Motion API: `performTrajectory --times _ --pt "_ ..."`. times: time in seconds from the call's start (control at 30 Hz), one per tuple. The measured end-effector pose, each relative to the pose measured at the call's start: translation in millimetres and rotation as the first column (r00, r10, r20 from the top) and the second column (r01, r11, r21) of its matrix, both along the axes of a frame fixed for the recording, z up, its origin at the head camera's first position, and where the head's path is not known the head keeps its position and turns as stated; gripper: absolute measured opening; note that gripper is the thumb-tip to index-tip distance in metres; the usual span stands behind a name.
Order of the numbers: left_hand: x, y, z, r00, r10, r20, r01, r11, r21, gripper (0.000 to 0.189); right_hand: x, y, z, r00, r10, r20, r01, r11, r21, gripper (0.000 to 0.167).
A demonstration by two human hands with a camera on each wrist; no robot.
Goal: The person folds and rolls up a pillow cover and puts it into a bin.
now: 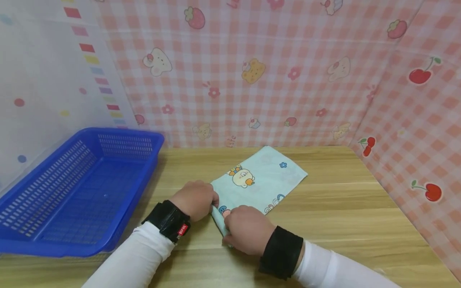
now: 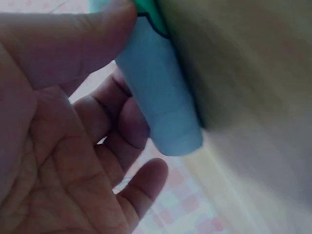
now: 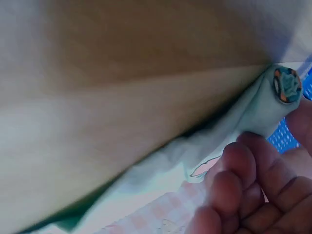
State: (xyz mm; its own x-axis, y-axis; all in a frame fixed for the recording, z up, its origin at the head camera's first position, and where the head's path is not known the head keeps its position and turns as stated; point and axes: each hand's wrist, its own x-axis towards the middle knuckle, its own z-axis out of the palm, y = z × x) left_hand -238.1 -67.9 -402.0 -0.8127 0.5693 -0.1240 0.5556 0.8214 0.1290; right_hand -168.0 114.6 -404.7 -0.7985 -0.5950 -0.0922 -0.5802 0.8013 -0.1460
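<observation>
A pale mint cloth printed with cartoon bears, flowers and rainbows lies slanted on the wooden table. Its near-left edge is rolled into a narrow tube. My left hand pinches the far end of this roll; in the left wrist view the thumb lies along the rolled cloth and curled fingers sit behind it. At the near end, my right hand holds the roll between thumb and curled fingers. The right wrist view shows the spiral end of the rolled cloth beside the right fingers.
A blue plastic basket with slotted walls stands left of the left forearm, nothing visible inside. The wooden table extends to the right of the cloth. Pink checked fabric covers the back and right walls.
</observation>
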Motion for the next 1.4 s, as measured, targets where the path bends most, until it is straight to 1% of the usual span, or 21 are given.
performTrajectory --times 0.07,0.13,0.2,0.23,0.3,0.37,0.4,0.5,0.53,0.63,0.7,0.73,0.8,0.87,0.9,0.97,1.03,1.1,1.2,1.3,1.4 --pt "-0.6 2.8 2.5 1.0 -0.002 -0.007 0.002 1.0 -0.026 0.024 1.4 -5.4 1.3 0.998 0.016 -0.065 -0.013 0.999 0.05 0.025" --pt "-1.4 5.5 4.4 1.0 0.003 -0.004 -0.003 0.999 -0.053 0.027 1.3 -10.0 2.6 0.997 0.016 -0.08 -0.01 0.997 0.079 0.021" --pt "-1.9 7.7 5.8 1.0 0.009 0.005 -0.008 0.997 -0.07 0.028 -1.9 -11.8 2.4 0.999 -0.006 -0.034 0.009 0.997 0.082 0.018" --pt "-1.9 8.9 6.6 1.0 0.013 0.01 -0.012 0.997 -0.077 0.028 -4.9 -11.4 2.0 1.0 -0.023 0.014 0.022 0.997 0.074 0.017" --pt "-1.3 11.2 7.8 0.999 0.026 0.023 -0.023 0.996 -0.088 0.028 -12.6 -8.1 0.1 0.991 -0.049 0.124 0.044 0.998 0.038 0.024" --pt "-0.2 13.0 6.8 0.999 0.032 0.02 -0.03 0.995 -0.093 0.027 -20.5 -2.7 -1.4 0.966 -0.075 0.246 0.081 0.997 -0.015 0.033" --pt "0.6 13.6 5.7 0.999 0.029 0.013 -0.028 0.995 -0.092 0.027 -24.2 0.4 -2.1 0.954 -0.076 0.291 0.091 0.995 -0.038 0.037" --pt "3.5 13.9 0.2 1.0 -0.008 -0.03 0.006 0.999 -0.047 0.027 -32.5 9.0 -1.4 0.907 -0.085 0.412 0.133 0.987 -0.087 0.043" --pt "4.3 13.6 -2.1 0.999 -0.029 -0.046 0.028 0.999 -0.022 0.027 -34.5 11.2 -0.5 0.893 -0.09 0.441 0.145 0.985 -0.092 0.043" --pt "7.0 11.6 -6.8 0.993 -0.088 -0.083 0.093 0.994 0.058 0.027 -38.1 14.8 1.6 0.863 -0.111 0.493 0.179 0.979 -0.093 0.04" --pt "8.2 9.8 -8.0 0.989 -0.112 -0.092 0.121 0.987 0.103 0.026 -37.8 14.4 3.1 0.855 -0.135 0.501 0.211 0.972 -0.099 0.036" --pt "8.7 9.0 -7.9 0.989 -0.119 -0.091 0.129 0.985 0.115 0.025 -36.4 13.5 3.8 0.856 -0.15 0.494 0.23 0.967 -0.105 0.033" --pt "9.3 7.6 -7.4 0.988 -0.127 -0.085 0.137 0.982 0.133 0.024 -32.0 10.2 5.2 0.869 -0.184 0.459 0.269 0.955 -0.126 0.026" --pt "9.2 7.3 -6.9 0.989 -0.128 -0.076 0.138 0.98 0.143 0.023 -25.8 4.6 5.8 0.902 -0.198 0.383 0.269 0.953 -0.141 0.02" --pt "9.2 7.5 -6.5 0.99 -0.123 -0.073 0.132 0.981 0.143 0.023 -22.2 1.1 6.1 0.922 -0.194 0.335 0.253 0.957 -0.142 0.014" --pt "8.8 8.0 -6.4 0.992 -0.108 -0.064 0.117 0.982 0.148 0.022 -14.4 -6.8 6.7 0.958 -0.181 0.222 0.21 0.971 -0.114 0.01" --pt "8.3 8.6 -6.3 0.995 -0.086 -0.052 0.093 0.984 0.152 0.021 -6.5 -15.3 6.5 0.983 -0.16 0.091 0.165 0.985 -0.058 0.005" --pt "7.8 8.7 -6.2 0.997 -0.07 -0.038 0.075 0.985 0.158 0.021 0.4 -22.9 6.6 0.99 -0.144 -0.005 0.144 0.99 0.003 0.002" --pt "6.6 7.0 -7.7 0.997 -0.069 -0.022 0.072 0.984 0.164 0.021 7.9 -32.0 4.8 0.983 -0.149 -0.106 0.157 0.985 0.065 0.012" --pt "5.9 3.7 -10.2 0.996 -0.089 -0.014 0.09 0.982 0.164 0.021 11.0 -38.3 1.7 0.976 -0.15 -0.159 0.166 0.982 0.09 0.018" --pt "6.0 0.2 -11.7 0.991 -0.131 -0.024 0.133 0.978 0.16 0.019 9.1 -40.9 -1.5 0.969 -0.166 -0.183 0.184 0.979 0.087 0.021"
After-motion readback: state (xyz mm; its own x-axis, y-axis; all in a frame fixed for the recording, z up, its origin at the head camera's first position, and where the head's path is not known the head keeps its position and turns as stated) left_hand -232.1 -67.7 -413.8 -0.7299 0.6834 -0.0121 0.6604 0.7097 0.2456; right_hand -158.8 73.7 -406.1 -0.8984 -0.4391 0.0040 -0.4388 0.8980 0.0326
